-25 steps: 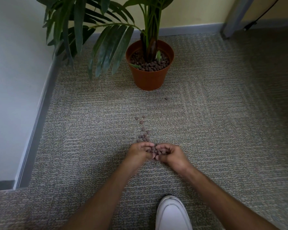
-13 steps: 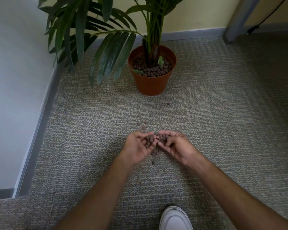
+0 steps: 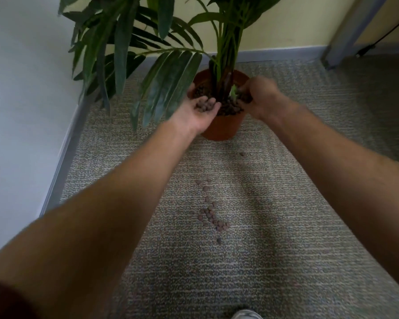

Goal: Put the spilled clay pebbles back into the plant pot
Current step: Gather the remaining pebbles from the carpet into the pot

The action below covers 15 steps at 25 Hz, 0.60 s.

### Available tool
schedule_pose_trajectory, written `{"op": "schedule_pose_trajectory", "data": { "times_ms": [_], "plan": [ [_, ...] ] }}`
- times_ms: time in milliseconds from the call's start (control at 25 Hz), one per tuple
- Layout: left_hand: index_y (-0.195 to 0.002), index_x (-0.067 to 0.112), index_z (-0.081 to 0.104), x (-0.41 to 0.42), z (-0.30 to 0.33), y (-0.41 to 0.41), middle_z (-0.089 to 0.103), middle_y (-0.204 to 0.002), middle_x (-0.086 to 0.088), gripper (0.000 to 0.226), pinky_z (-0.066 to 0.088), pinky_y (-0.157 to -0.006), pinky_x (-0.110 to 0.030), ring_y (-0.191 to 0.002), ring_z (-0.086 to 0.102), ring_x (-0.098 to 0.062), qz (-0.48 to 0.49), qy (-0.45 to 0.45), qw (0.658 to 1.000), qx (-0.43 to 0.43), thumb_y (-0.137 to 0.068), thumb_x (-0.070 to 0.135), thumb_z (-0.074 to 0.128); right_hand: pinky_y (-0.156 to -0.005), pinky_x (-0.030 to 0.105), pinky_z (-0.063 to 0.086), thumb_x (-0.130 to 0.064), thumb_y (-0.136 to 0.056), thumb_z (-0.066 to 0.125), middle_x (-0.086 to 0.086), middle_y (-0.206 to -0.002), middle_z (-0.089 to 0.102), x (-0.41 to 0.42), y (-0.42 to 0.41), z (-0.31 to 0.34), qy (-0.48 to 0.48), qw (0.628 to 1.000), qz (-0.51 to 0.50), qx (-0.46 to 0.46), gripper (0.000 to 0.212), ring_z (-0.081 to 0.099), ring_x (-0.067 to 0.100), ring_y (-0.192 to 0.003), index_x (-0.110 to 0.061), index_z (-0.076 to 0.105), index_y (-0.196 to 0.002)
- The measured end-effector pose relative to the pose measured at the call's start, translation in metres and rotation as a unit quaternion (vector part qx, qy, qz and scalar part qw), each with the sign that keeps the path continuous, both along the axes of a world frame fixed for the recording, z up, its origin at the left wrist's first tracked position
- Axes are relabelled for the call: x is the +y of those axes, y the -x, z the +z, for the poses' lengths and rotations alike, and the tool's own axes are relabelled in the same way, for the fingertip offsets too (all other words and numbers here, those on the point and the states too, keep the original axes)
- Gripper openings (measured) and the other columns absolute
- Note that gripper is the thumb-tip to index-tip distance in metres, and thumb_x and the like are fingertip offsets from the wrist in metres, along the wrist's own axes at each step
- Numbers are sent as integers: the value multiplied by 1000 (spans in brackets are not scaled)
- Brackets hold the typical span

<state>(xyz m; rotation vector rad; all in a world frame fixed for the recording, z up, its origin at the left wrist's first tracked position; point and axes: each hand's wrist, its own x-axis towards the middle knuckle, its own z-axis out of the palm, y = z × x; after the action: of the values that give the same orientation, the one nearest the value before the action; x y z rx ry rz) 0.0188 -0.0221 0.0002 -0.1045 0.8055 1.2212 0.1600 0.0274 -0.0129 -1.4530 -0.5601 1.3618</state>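
The orange plant pot stands on the carpet near the wall, filled with brown clay pebbles around a green plant. My left hand lies palm up at the pot's front left rim, cupping a small heap of pebbles. Over the pot's right side hovers my right hand, turned down with curled fingers; what it holds is hidden. A trail of spilled pebbles lies on the carpet between my arms, and one stray pebble sits nearer the pot.
Long green leaves hang over the pot's left side, close to my left hand. A white wall and grey baseboard run along the left. A grey metal leg stands at the back right. My white shoe shows at the bottom edge.
Both hands have lifted from the carpet and moved forward to the pot, carrying pebbles. They have separated, the left palm up, the right turned over above the pot.
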Motion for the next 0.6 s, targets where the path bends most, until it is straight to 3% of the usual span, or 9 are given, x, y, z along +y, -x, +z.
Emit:
{"op": "schedule_pose_trajectory", "data": {
  "times_ms": [120, 200, 280, 360, 440, 520, 600],
  "plan": [
    [-92, 1, 44, 24, 5, -8, 39, -94, -16, 29, 32, -110, -37, -93, 39, -26, -14, -2, 1000, 27, -99, 28, 40, -74, 43, 60, 5, -90, 36, 18, -81, 64, 14, -5, 0, 1, 999, 10, 30, 25, 69, 31, -76, -1, 57, -79],
    [-112, 2, 46, 27, 13, -11, 48, -115, -20, 38, 43, -99, -34, -99, 49, -29, -35, -19, 999, 26, -99, 37, 39, -71, 38, 58, 2, -89, 36, 19, -87, 61, 15, -12, -4, 7, 999, 6, 43, 21, 67, 31, -80, 0, 57, -87],
    [-137, -1, 36, 22, 21, -13, 45, -135, -23, 57, 51, -88, -35, -110, 53, -38, -60, -40, 997, 39, -100, 43, 34, -66, 32, 51, 0, -89, 38, 18, -88, 60, 12, -22, -11, 5, 999, -9, 45, 23, 61, 28, -80, 2, 59, -97],
    [-131, -3, 40, 18, 20, -14, 45, -135, -24, 50, 39, -103, -36, -132, 39, -37, -66, -46, 994, 70, -103, 36, 28, -69, 29, 54, -2, -92, 39, 10, -80, 64, -1, -33, -27, -3, 1000, -16, 21, 22, 63, 20, -73, -4, 61, -91],
    [-133, -2, 39, 15, 13, -13, 39, -143, -21, 41, 23, -113, -35, -143, 23, -29, -70, -52, 990, 111, -103, 21, 23, -72, 31, 53, -3, -92, 45, 6, -74, 64, -21, -39, -53, 11, 997, 18, -71, 20, 61, 15, -65, -8, 62, -83],
    [-144, -1, 29, 19, 0, -11, 24, -155, -15, 44, 14, -116, -33, -145, 17, -25, -54, -68, 985, 146, -102, 10, 25, -79, 35, 51, -11, -92, 57, 7, -95, 65, -38, -45, -92, 46, 949, 152, -273, 12, 61, 17, -79, -9, 65, -100],
    [-141, 0, 35, 18, -13, -4, 34, -151, -15, 42, 23, -116, -35, -140, 30, -27, -39, -101, 982, 155, -101, 10, 31, -92, 36, 50, -25, -87, 67, 8, -118, 59, -51, -47, -130, 62, 826, 324, -457, 38, 59, 24, -100, -11, 59, -121]
  ]
}}
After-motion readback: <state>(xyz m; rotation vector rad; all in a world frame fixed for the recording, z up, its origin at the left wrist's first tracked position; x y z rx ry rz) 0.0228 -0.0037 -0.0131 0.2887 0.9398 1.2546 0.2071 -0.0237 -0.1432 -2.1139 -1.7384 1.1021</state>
